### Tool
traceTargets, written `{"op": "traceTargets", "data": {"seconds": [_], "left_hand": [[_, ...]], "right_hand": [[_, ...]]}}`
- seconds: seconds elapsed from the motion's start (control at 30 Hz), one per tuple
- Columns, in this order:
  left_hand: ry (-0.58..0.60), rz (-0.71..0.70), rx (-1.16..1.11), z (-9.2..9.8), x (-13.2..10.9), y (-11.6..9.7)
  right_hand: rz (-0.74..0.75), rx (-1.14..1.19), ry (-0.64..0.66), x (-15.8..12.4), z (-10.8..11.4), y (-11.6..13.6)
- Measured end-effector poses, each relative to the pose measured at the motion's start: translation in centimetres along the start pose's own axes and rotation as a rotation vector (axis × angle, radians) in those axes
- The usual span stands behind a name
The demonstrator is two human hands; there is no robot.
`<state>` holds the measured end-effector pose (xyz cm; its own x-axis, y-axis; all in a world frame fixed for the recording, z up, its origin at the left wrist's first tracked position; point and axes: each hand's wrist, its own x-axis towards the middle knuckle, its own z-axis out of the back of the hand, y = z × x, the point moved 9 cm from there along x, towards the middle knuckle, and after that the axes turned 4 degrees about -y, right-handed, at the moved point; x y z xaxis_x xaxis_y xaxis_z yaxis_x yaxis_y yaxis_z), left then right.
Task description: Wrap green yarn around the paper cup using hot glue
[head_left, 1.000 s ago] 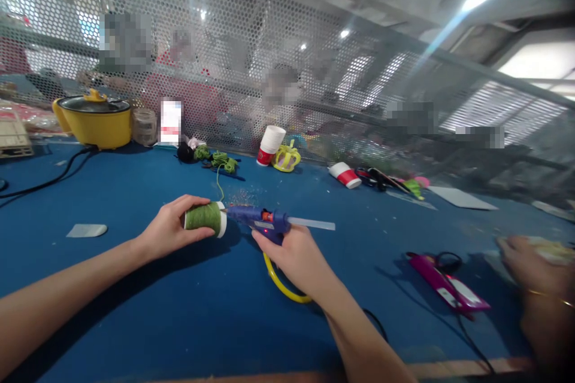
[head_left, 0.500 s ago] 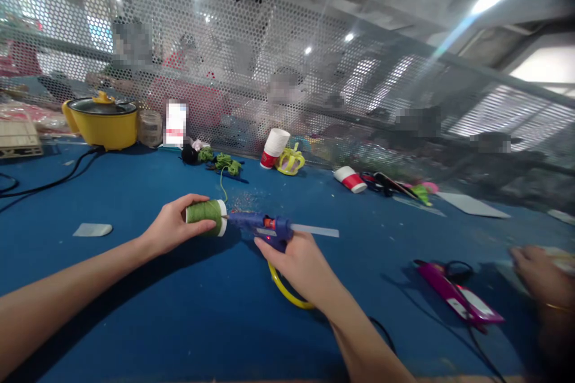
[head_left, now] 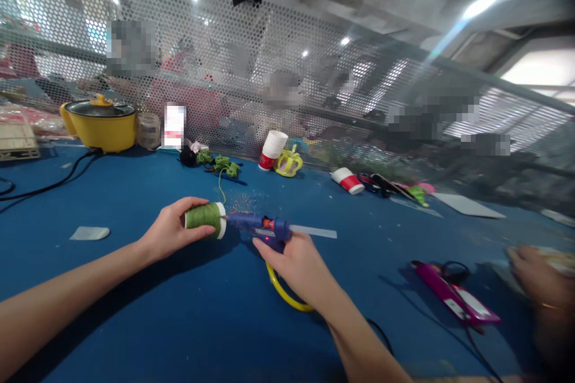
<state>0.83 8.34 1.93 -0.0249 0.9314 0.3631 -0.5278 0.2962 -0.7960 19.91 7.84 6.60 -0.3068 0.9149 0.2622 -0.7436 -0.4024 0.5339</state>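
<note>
My left hand is closed round a paper cup wrapped in green yarn, which lies sideways with its white rim toward the right. A strand of yarn runs from it to a green bundle farther back. In my right hand is a blue glue gun, gripped by its handle. Its nozzle points left and meets the cup at or very near the white rim; exact contact is unclear. A clear glue stick juts from the gun's rear, and a small red light glows on its side.
Stacked paper cups stand by a yellow woven basket; another cup lies right. A yellow pot sits back left. A yellow ring lies under my right hand. Near a purple power strip is another person's hand.
The view has shifted very slightly. Both hands, the cup and the glue gun keep the same positions relative to one another.
</note>
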Motion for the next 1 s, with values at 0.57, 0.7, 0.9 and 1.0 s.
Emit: {"op": "traceTargets", "data": {"seconds": [0.57, 0.7, 0.9, 1.0], "left_hand": [[0.069, -0.387, 0.15, -0.7, -1.2, -3.1], [0.09, -0.419, 0.148, -1.0, -1.4, -3.3], [0.099, -0.445, 0.156, -1.3, -1.6, -3.1], [0.092, -0.432, 0.139, -1.1, -1.4, -3.1]], "right_hand": [[0.017, 0.018, -0.02, 0.5, 0.3, 0.4], [0.031, 0.028, -0.036, 0.6, 0.3, 0.5], [0.016, 0.036, -0.026, 0.6, 0.3, 0.5], [-0.01, 0.027, -0.025, 0.5, 0.4, 0.4]]}}
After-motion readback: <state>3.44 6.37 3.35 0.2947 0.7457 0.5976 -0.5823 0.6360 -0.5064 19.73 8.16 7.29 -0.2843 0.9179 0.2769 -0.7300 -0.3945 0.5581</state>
